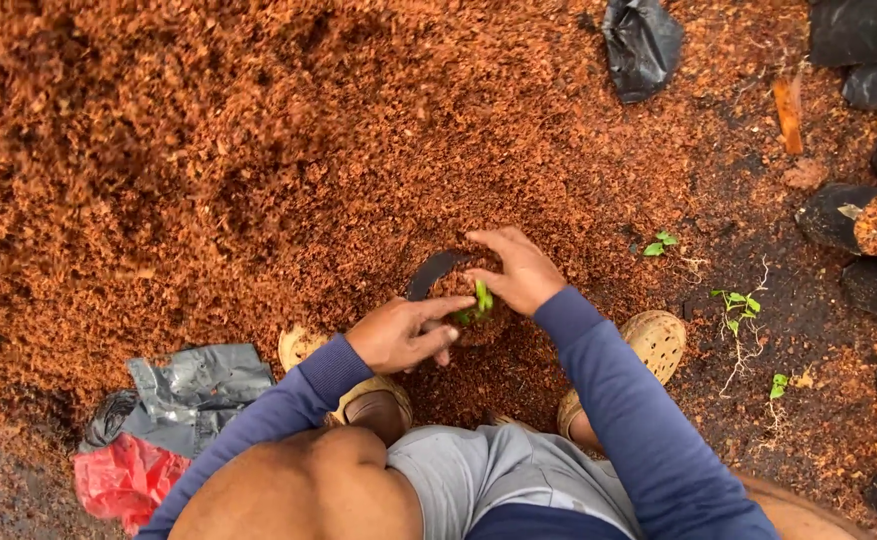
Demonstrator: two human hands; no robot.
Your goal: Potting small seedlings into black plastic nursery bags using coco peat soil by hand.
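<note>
Reddish-brown coir fibre (208,150) is spread in one great heap across the ground, filling the upper and left parts of the view. Darker soil (808,330) is seen along the right edge, where filled black grow bags (843,215) are lined up; at least eight can be counted, though some are cut off. One empty black bag (641,40) is left near the top edge. One grey plastic sheet (193,385) and one red plastic bag (123,480) are lying at the lower left. Two tan perforated clogs (655,342) are worn. Three loose seedlings (738,305) are scattered on the soil at the right.

One small black grow bag (433,272), filled with fibre, is set at the heap's lower edge, between the feet. One green seedling (480,298) is stood in it. The left hand (398,335) and the right hand (518,270) are brought close together, fingers pressed around the seedling's base; a firm grip cannot be told.
</note>
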